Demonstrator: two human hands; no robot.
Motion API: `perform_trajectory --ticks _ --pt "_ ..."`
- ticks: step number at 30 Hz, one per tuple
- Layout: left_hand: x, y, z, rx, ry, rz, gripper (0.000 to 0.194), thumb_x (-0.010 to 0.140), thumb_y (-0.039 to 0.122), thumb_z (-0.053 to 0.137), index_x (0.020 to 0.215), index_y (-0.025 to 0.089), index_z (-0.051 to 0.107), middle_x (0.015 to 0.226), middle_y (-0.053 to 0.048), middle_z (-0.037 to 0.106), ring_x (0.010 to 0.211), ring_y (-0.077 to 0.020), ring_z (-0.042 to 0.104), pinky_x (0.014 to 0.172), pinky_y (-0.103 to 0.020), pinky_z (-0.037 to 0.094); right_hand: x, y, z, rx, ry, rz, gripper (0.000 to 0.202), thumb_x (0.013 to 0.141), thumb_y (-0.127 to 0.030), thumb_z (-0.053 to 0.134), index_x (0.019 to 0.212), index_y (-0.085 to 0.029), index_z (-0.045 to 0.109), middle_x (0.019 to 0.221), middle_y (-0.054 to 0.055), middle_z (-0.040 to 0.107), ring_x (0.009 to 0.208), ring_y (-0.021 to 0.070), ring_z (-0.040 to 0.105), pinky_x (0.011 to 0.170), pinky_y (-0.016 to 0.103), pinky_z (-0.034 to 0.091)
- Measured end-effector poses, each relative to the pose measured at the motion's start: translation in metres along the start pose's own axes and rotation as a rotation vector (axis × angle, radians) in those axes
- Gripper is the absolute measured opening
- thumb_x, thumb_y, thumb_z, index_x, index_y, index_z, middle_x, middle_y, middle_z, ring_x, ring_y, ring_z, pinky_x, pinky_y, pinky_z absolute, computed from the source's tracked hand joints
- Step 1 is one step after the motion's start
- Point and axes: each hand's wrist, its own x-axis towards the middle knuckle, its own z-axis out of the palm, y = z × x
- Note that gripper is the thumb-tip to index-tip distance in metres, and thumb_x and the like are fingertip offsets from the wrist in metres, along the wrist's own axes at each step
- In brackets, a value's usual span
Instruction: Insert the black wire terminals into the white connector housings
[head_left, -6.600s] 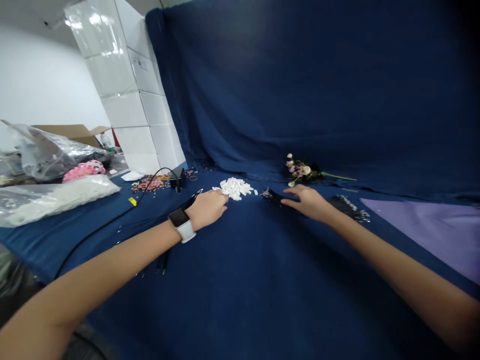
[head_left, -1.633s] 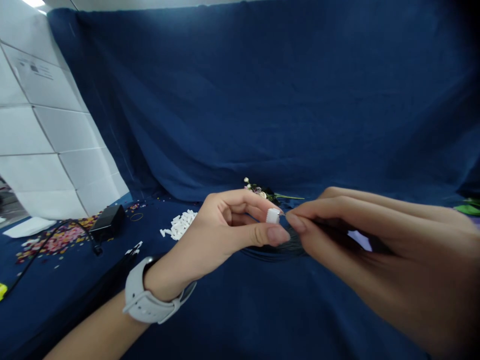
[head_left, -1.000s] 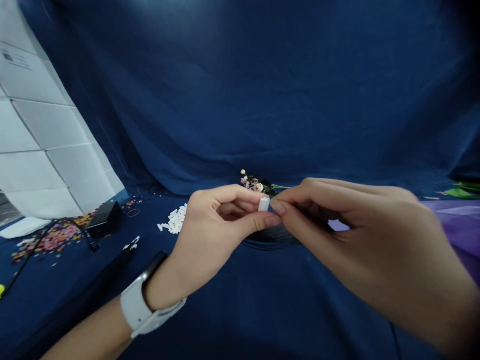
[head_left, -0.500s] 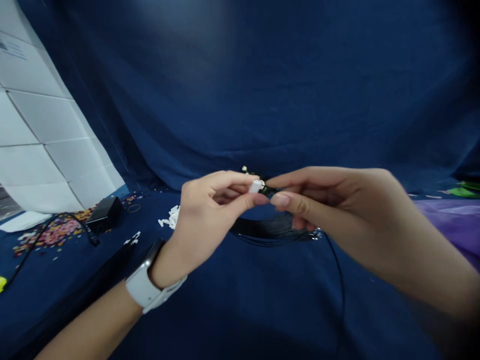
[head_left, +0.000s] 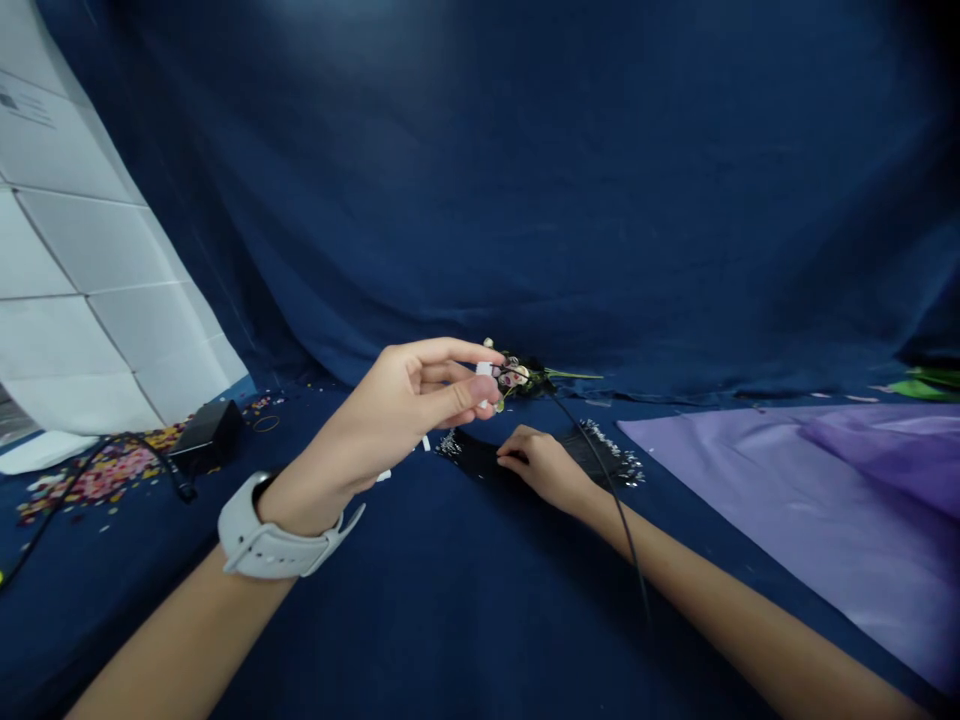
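My left hand (head_left: 420, 395), with a watch strap on its wrist, is raised and pinches a small white plastic connector housing (head_left: 484, 370) between thumb and fingers. A black wire (head_left: 592, 450) runs from the housing to the right and hangs down in front of my right forearm. Lower down, my right hand (head_left: 551, 468) is at a bundle of black wires (head_left: 476, 455) with shiny metal ends, lying on the blue cloth. Its thumb and fingertips are pressed together. Whether a wire is between them is too small to tell.
Behind my left hand lies a bunch of artificial flowers (head_left: 517, 375). On the left are a black power adapter (head_left: 208, 436) with its cable, scattered confetti (head_left: 124, 468) and white panels (head_left: 112, 270). Purple cloth (head_left: 787, 480) spreads on the right.
My right hand has left the white connector housing and moved down to the wire bundle. My left hand has shifted slightly left, still holding the housing, whose wire now hangs free.
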Motion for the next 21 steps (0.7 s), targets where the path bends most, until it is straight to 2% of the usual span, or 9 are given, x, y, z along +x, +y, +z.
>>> perform_trajectory --ticks 5,14,17,21 --pt "-0.002 0.001 0.001 -0.042 -0.080 -0.011 0.021 0.080 0.032 0.071 0.099 0.024 0.071 0.085 0.000 0.073 0.080 -0.0082 0.068 0.068 -0.011 0.053 -0.003 -0.009 -0.008 -0.061 0.021 0.036 0.023 0.091 -0.035 0.054 0.099 -0.014 0.061 0.098 0.005 0.063 0.087 0.0137 0.060 0.080 0.035 0.052" --pt "-0.004 -0.005 0.005 -0.091 -0.156 0.016 0.016 0.081 0.029 0.069 0.096 0.024 0.070 0.085 -0.001 0.072 0.082 -0.0111 0.069 0.072 -0.017 0.055 -0.001 -0.017 -0.018 -0.065 0.136 0.031 0.025 0.092 -0.036 0.053 0.101 -0.014 0.061 0.100 0.006 0.062 0.090 0.0148 0.060 0.082 0.036 0.051" --pt "-0.005 -0.004 0.007 -0.072 -0.147 0.027 0.016 0.081 0.028 0.070 0.096 0.022 0.069 0.084 -0.002 0.071 0.081 -0.0119 0.069 0.071 -0.018 0.055 -0.001 -0.024 -0.032 -0.025 0.177 0.042 0.026 0.091 -0.037 0.053 0.100 -0.014 0.061 0.095 0.004 0.063 0.083 0.0130 0.060 0.076 0.033 0.052" --pt "-0.007 0.000 0.010 -0.051 -0.119 0.024 0.015 0.079 0.025 0.072 0.093 0.020 0.069 0.082 -0.002 0.071 0.076 -0.0117 0.069 0.068 -0.018 0.055 -0.003 -0.037 -0.067 0.055 0.264 0.040 0.026 0.091 -0.037 0.053 0.099 -0.013 0.060 0.089 0.003 0.063 0.078 0.0118 0.060 0.072 0.031 0.052"
